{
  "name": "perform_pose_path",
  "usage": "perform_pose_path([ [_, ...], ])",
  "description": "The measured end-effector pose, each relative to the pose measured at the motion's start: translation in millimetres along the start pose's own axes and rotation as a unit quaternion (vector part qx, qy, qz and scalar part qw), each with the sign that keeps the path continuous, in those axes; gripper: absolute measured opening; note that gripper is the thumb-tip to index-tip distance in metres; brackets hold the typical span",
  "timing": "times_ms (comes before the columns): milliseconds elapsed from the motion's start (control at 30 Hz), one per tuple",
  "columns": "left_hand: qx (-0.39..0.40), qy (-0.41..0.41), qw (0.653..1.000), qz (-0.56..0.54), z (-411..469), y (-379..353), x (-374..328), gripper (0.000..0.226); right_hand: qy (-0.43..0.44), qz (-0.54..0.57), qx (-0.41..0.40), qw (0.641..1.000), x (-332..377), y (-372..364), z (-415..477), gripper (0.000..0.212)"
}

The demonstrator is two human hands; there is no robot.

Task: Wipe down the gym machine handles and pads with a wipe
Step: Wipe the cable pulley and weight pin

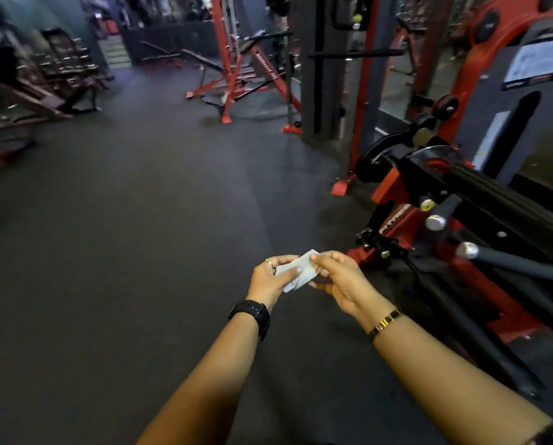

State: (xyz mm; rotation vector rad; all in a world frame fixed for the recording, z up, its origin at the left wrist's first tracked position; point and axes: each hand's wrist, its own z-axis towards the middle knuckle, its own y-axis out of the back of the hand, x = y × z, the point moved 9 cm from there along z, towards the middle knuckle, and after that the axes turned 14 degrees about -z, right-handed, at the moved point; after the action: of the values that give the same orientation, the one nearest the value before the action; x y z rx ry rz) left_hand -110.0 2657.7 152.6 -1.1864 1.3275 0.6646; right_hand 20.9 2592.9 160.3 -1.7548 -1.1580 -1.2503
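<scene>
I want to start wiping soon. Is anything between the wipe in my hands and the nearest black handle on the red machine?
Nothing visible blocks it. Both the left hand and right hand hold the white folded wipe; the black foam handle lies to the right across open space.

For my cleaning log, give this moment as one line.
left hand: holds folded white wipe | right hand: pinches it too | red-and-black gym machine: untouched

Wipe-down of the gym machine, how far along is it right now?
Nothing looks wiped yet. In hand: both hands, left hand and right hand, hold a folded white wipe over the floor, clear of the machine. Left: the grey handle and ribbed black pad to the right.
</scene>
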Motion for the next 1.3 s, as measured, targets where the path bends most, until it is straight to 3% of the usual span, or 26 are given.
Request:
perform_pose_path([
  [300,-0.204,-0.030,0.972,-0.116,-120,214,-23,0.022,-0.026,-0.039,0.182,0.982,-45,-207,-62,0.033],
  [400,-0.241,-0.059,0.964,-0.094,-169,272,-35,0.026,-0.028,-0.062,0.253,0.965,-56,-274,-92,0.031],
  [567,-0.328,-0.070,0.941,-0.046,-257,362,-43,0.005,-0.026,-0.106,0.327,0.939,-77,-377,-145,0.026],
  [767,-0.448,-0.073,0.891,-0.024,-361,454,-51,0.018,-0.032,-0.141,0.424,0.894,-100,-490,-214,0.021],
  [900,-0.495,-0.094,0.851,-0.148,-411,500,-43,0.006,-0.051,-0.158,0.479,0.862,-118,-556,-251,0.021],
  [1067,-0.514,-0.119,0.795,-0.299,-445,549,-40,0.013,-0.111,-0.157,0.511,0.838,-144,-630,-280,0.019],
  [1200,-0.507,-0.121,0.739,-0.426,-456,601,-45,0.046,-0.134,-0.154,0.518,0.830,-152,-703,-288,0.016],
  [1300,-0.503,-0.139,0.721,-0.456,-458,650,-58,0.063,-0.149,-0.167,0.542,0.810,-150,-762,-288,0.013],
])
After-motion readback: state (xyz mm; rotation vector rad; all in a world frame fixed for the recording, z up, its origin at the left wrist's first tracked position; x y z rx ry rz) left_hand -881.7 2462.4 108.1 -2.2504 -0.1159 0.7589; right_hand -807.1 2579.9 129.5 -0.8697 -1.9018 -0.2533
